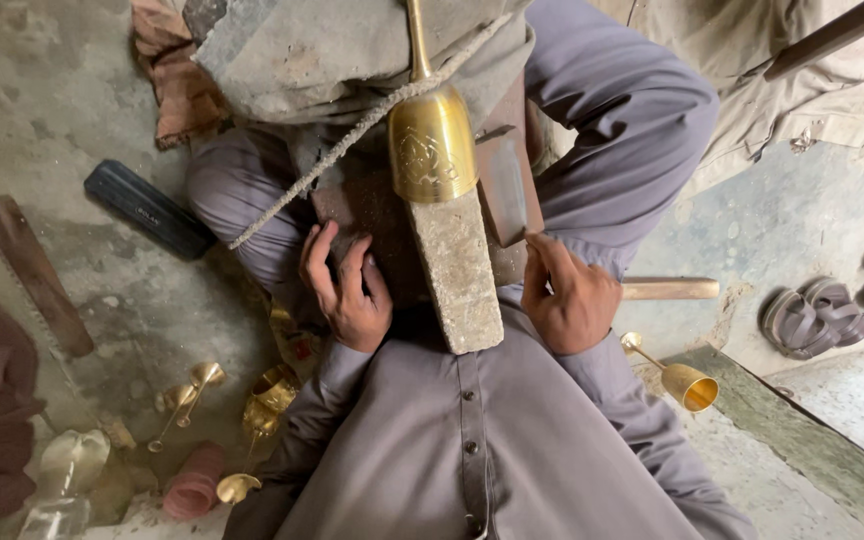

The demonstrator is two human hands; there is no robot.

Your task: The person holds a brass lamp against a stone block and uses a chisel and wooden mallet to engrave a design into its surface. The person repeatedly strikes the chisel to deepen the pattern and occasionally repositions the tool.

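One brass goblet [432, 150] lies bowl-down on a grey stone block [459, 268] across the sitter's lap.

Its bowl already carries an engraved motif, though how much engraving remains cannot be told. Left hand [345, 290] rests beside the block, fingers curled loosely, holding nothing. Right hand [574, 297] is closed around a wooden handle [670, 289], the tool's head hidden. More goblets lie about: one near the right knee [687, 383], several on the floor at left [257, 405], beside a dark flat case [147, 208].
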